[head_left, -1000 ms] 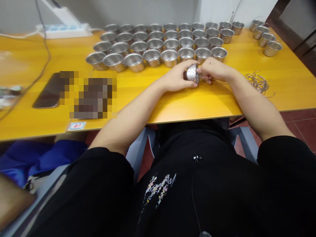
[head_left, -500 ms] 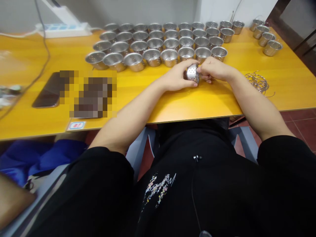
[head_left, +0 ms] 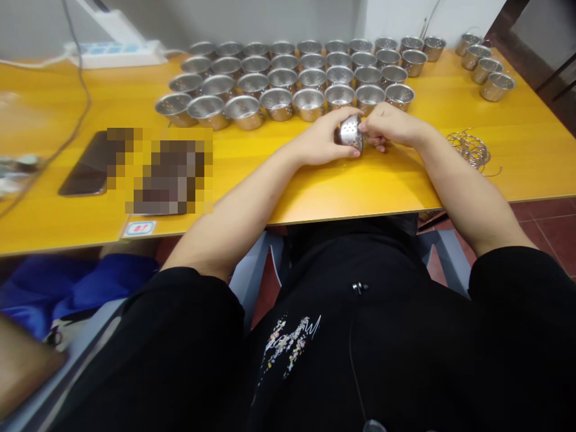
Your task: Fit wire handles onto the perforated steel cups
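Note:
My left hand (head_left: 320, 139) is wrapped round a small perforated metal cup (head_left: 350, 132), which lies tipped on its side above the table with its open end towards the right. Close against the cup's rim, my right hand (head_left: 390, 126) is closed, thumb and fingers pinched together. Whatever those fingers grip is hidden or too small to name. Beside my right forearm lies a tangled heap of thin metal wire pieces (head_left: 468, 149).
Several rows of similar cups (head_left: 243, 111) stand upright behind my hands. More cups with thin wires (head_left: 497, 87) stand at the far right. A phone (head_left: 85, 171), a blurred-out dark object (head_left: 166, 180) and a power strip (head_left: 119, 55) are on the left. Another person's blue clothing (head_left: 108, 276) shows lower left.

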The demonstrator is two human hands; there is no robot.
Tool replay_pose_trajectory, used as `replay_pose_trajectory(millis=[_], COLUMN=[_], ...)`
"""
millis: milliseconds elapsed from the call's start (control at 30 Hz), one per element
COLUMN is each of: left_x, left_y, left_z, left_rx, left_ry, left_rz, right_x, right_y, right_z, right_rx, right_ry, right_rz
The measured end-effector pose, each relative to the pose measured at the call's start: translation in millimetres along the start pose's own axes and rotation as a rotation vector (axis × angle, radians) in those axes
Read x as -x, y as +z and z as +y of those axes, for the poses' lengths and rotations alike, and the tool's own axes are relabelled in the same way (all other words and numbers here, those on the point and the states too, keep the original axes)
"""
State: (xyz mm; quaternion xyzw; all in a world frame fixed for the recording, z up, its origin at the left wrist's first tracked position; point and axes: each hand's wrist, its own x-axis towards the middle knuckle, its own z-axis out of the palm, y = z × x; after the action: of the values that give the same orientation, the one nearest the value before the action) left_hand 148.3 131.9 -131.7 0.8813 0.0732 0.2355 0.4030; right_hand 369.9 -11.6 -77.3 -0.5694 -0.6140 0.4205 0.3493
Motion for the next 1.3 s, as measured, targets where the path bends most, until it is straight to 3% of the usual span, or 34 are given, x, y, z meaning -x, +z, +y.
replay_pose_trajectory(millis=[1300], left_x=[-1.9], left_y=[-0.8], left_z=[0.1], left_rx=[-0.012], left_ry=[-0.022], left_rz=[-0.006], right_x=[4.4], right_y=[1.6], right_z=[-0.5], right_rx=[-0.011], right_ry=[-0.006], right_rz=[-0.008])
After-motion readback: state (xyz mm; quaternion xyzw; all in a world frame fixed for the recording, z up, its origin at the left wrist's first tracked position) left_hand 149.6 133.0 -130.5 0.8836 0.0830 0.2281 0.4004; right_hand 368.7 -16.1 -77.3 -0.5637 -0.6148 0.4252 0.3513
